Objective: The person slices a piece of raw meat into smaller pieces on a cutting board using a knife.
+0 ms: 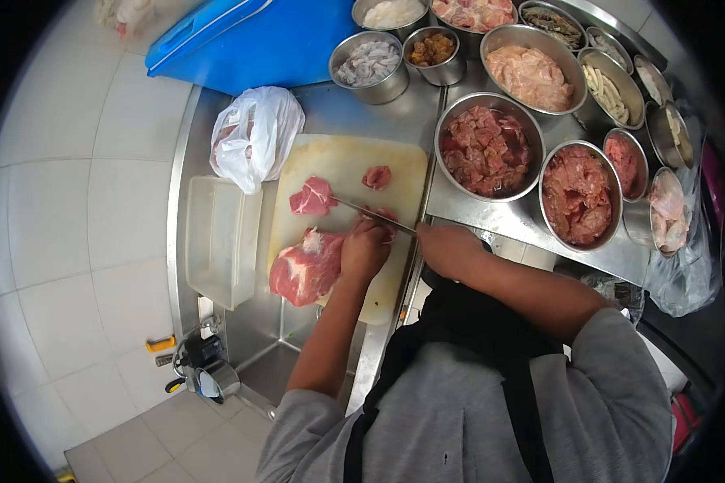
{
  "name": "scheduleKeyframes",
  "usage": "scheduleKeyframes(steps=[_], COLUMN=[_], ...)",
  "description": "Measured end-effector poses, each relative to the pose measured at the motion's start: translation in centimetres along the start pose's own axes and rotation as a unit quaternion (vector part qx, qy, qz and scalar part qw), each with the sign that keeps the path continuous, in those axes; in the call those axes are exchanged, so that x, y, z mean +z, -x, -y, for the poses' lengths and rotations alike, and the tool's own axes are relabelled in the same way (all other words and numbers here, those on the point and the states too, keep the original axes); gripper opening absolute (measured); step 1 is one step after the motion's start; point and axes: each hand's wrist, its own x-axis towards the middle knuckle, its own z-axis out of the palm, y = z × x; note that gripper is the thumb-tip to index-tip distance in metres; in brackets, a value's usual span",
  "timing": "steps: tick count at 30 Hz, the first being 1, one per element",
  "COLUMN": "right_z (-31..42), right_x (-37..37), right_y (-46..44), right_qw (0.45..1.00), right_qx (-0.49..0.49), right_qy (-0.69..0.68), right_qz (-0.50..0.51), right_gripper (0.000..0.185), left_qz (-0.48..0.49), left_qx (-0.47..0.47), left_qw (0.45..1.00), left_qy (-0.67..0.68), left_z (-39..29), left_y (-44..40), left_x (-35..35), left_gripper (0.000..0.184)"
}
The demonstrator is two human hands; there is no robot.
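Note:
A pale cutting board (350, 161) lies on the steel counter. My right hand (449, 249) is closed round the handle of a knife (374, 216), whose blade points left across the board. Just below the blade, my left hand (366, 249) is closed, its fingers bent over a piece of red meat (383, 214) that is partly hidden under them. Beside the left hand sits a large chunk of meat (302, 270). A flat slice of meat (312, 196) lies at the blade's tip, and a small piece (376, 177) is farther up the board.
A translucent plastic tray (251, 249) and a white plastic bag (258, 137) stand left of the board. Behind them is a blue container (242, 40). Metal bowls of meat, one of them (489, 193) nearest the board, fill the right side. A sink (278, 366) lies below the board.

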Motion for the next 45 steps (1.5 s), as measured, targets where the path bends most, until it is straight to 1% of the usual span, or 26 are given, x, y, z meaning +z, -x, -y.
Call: scheduleKeyframes(steps=[4,9,11,13,14,16,20,22,23,24,25,26,27,29,30,32,36,37,38,39,40,41,42,43,44,45], right_z=[-2.8,-5.2,-5.6,-5.8,-5.9,-6.0,-5.8,-5.6,-5.3,-5.0,-4.9,-5.1,-5.3,-5.4,-5.5,-5.4,-5.3,-5.2,-5.2,-5.1,-5.0,-4.9,-4.8,-4.8,-4.9,-5.0], right_x=[-1.8,-4.2,-5.1,-5.5,-5.4,-4.9,-3.5,-3.7,-4.1,-4.5,-4.7,-4.9,-5.0,-5.1,-5.0,-4.9,-3.9,-3.7,-3.6,-3.6,-3.7,-3.8,-3.9,-3.9,-4.0,-4.0], right_y=[5.9,10.7,11.4,11.4,11.4,11.1,10.4,10.4,10.5,10.5,10.4,10.5,10.5,10.5,10.5,10.6,10.4,10.5,10.7,10.8,10.8,10.7,10.7,10.7,10.8,10.7], right_qw=[0.998,0.997,0.996,0.994,0.994,0.993,0.996,0.996,0.995,0.994,0.994,0.993,0.991,0.991,0.991,0.991,0.991,0.992,0.992,0.991,0.99,0.991,0.989,0.987,0.987,0.986], right_qx=[0.03,0.046,0.065,0.075,0.069,0.062,0.041,0.029,0.043,0.055,0.05,0.056,0.063,0.064,0.07,0.078,0.068,0.062,0.063,0.066,0.069,0.068,0.08,0.093,0.098,0.101], right_qy=[0.037,0.042,0.056,0.062,0.054,0.044,0.007,-0.002,-0.017,-0.033,-0.034,-0.036,-0.038,-0.045,-0.042,-0.037,-0.05,-0.048,-0.046,-0.049,-0.052,-0.05,-0.05,-0.05,-0.046,-0.044], right_qz=[0.034,0.035,-0.029,-0.048,-0.067,-0.09,-0.084,-0.084,-0.086,-0.089,-0.09,-0.099,-0.108,-0.11,-0.107,-0.104,-0.101,-0.1,-0.099,-0.103,-0.107,-0.109,-0.115,-0.12,-0.119,-0.126], right_gripper=[0.024,0.023,0.024,0.025,0.024,0.024,0.024,0.024,0.023,0.023,0.023,0.023,0.023,0.023,0.023,0.022,0.023,0.023,0.023,0.023,0.023,0.023,0.023,0.023,0.023,0.023], left_qz=[0.0,0.002,0.02,-0.035,-0.035,-0.104,-0.157,-0.003,-0.007,-0.001,0.005,0.0,-0.023,-0.064,-0.065,-0.08,-0.067,-0.079,-0.087,-0.088,-0.154,-0.207,-0.101,0.012,-0.053,-0.119], left_qx=[-0.036,-0.035,-0.044,-0.107,-0.105,0.0,0.037,-0.161,-0.164,-0.287,-0.386,-0.387,-0.389,-0.37,-0.369,-0.29,-0.219,-0.271,-0.312,-0.311,-0.204,-0.082,-0.226,-0.355,-0.155,0.055], left_qw=[0.999,0.999,0.998,0.993,0.993,0.988,0.977,0.987,0.986,0.926,0.799,0.8,0.725,0.538,0.539,0.717,0.696,0.797,0.871,0.871,0.96,0.963,0.968,0.91,0.98,0.991], left_qy=[0.008,-0.017,-0.042,-0.03,-0.031,-0.111,-0.137,0.017,0.013,0.245,0.461,0.459,0.568,0.754,0.754,0.629,0.68,0.534,0.369,0.37,0.116,-0.149,0.032,0.212,0.117,0.013], left_z=[0.0,-0.7,-1.6,-2.9,-3.4,-4.1,-1.5,-0.6,-0.1,0.4,0.5,0.5,-0.5,-1.6,-0.5,2.8,7.6,9.2,10.4,11.9,13.4,14.0,10.0,5.1,3.5,3.1], left_y=[0.2,0.8,1.4,1.8,1.7,1.5,-0.5,-1.5,-2.1,-2.8,-3.2,-3.3,-3.6,-4.0,-4.0,-4.3,-6.0,-6.5,-6.7,-6.6,-6.6,-6.8,-8.0,-9.3,-9.9,-10.3], left_x=[0.2,-0.2,-0.5,-0.4,-0.3,-0.2,1.9,-0.3,-1.4,-2.4,-3.7,-4.9,-6.7,-9.5,-10.0,-10.6,-13.0,-12.5,-11.8,-10.5,-9.0,-8.0,-8.4,-7.7,-3.6,-0.6], left_gripper=[0.01,0.013,0.014,0.028,0.028,0.034,0.029,0.02,0.02,0.017,0.016,0.016,0.016,0.019,0.019,0.022,0.025,0.024,0.025,0.025,0.028,0.031,0.032,0.033,0.03,0.028])
